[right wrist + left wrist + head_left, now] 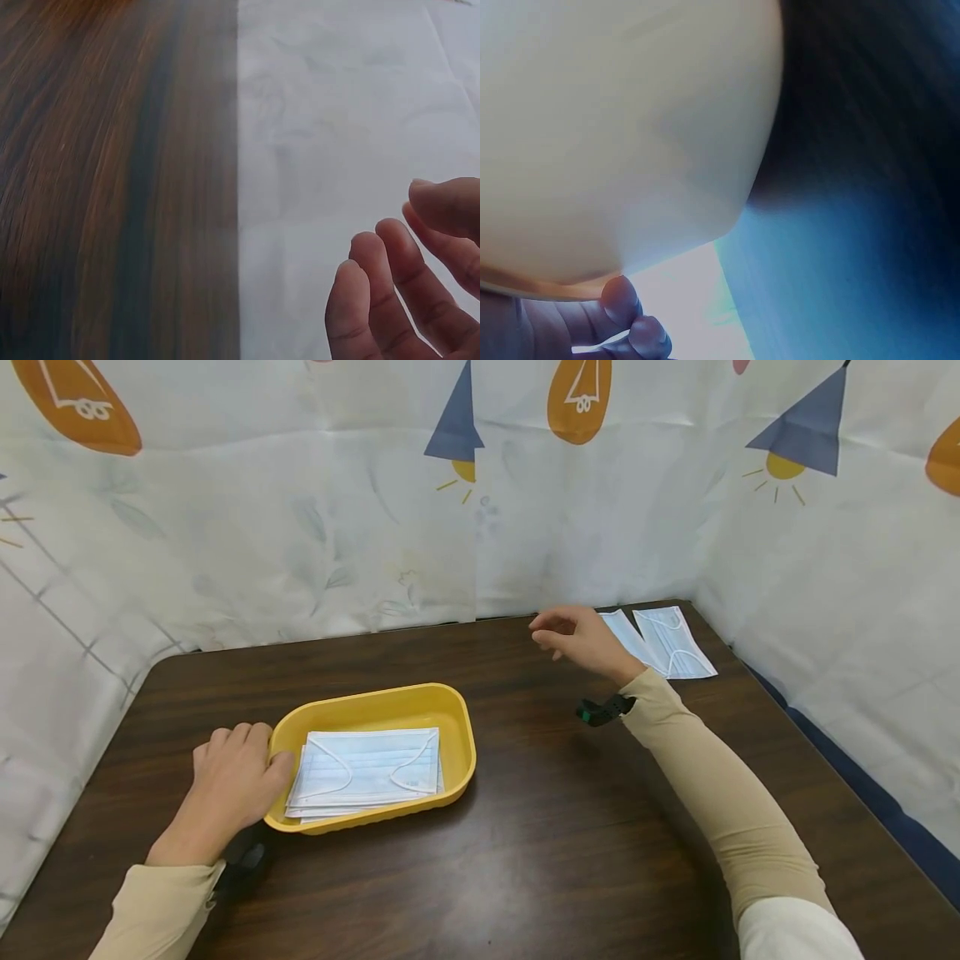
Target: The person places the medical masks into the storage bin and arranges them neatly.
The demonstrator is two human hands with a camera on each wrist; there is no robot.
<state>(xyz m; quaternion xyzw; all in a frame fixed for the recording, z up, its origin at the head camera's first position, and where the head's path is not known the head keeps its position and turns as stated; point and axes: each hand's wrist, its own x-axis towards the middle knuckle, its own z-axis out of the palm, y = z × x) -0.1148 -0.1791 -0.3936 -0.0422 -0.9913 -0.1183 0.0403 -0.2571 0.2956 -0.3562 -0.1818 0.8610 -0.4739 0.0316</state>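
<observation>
A yellow plastic basket (461, 743) sits on the dark table, left of the middle in the head view. Inside it lies a stack of pale blue face masks (367, 766) with white ear loops. My left hand (236, 777) grips the basket's left end, thumb over the rim. The left wrist view has the basket's pale, washed-out side (630, 135) filling much of it, with fingertips (621, 301) at its edge. Over the table's far right part my right hand (581, 639) hangs in the air, fingers loosely bent and nothing between them.
Two more face masks (675, 643) lie at the table's back right corner, one partly hidden behind the right hand. A patterned white cloth (337, 527) hangs behind the brown wooden table (525, 860) and along both sides. Each wrist wears a dark band (603, 710).
</observation>
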